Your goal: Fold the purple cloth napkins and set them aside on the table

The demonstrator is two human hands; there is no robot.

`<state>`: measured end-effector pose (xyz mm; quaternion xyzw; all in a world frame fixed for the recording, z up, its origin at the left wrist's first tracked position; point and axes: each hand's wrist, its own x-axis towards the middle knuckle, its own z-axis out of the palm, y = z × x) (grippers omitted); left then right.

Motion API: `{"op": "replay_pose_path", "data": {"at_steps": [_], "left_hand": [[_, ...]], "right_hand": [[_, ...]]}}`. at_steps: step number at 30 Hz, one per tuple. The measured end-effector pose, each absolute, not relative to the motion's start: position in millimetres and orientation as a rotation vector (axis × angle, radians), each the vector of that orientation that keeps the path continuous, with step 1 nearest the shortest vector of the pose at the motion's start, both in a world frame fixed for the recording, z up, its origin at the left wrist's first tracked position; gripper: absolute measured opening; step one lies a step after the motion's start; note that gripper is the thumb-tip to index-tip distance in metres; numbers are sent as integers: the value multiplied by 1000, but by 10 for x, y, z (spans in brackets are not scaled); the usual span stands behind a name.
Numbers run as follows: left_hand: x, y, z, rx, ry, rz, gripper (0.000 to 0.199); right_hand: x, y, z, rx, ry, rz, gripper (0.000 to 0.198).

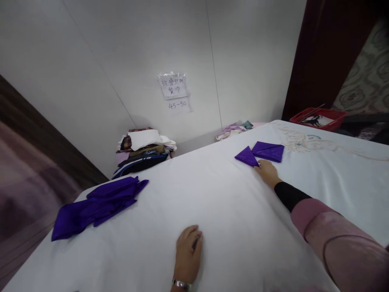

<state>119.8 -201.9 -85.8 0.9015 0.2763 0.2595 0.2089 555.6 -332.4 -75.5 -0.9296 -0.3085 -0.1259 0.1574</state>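
My right hand (267, 173) reaches far to the right and pinches the near corner of a folded purple napkin (246, 156), a small pointed shape. That napkin lies against a second folded purple napkin (269, 151) on the white tablecloth (194, 190). My left hand (188, 253) rests on the cloth near the front edge of the view, fingers curled in. A small dark patch shows between its thumb and forefinger; what it is I cannot make out. Several unfolded purple napkins (97, 207) lie in a loose, rumpled heap at the left.
Behind the table's far edge stands a stack of folded clothes (144, 148). More fabric (232, 132) lies by the wall. A red basket (319, 117) with small items sits at the far right. Paper signs (174, 91) hang on the white wall.
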Motion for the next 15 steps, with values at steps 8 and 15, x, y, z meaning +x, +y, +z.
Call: {"op": "replay_pose_path", "data": {"at_steps": [8, 15], "left_hand": [[1208, -2055, -853, 2493, 788, 710, 22], [1255, -2200, -742, 2404, 813, 714, 18]], "right_hand": [[5581, -3302, -740, -2706, -953, -351, 24], [5573, -3357, -702, -2632, -1003, -347, 21]]}}
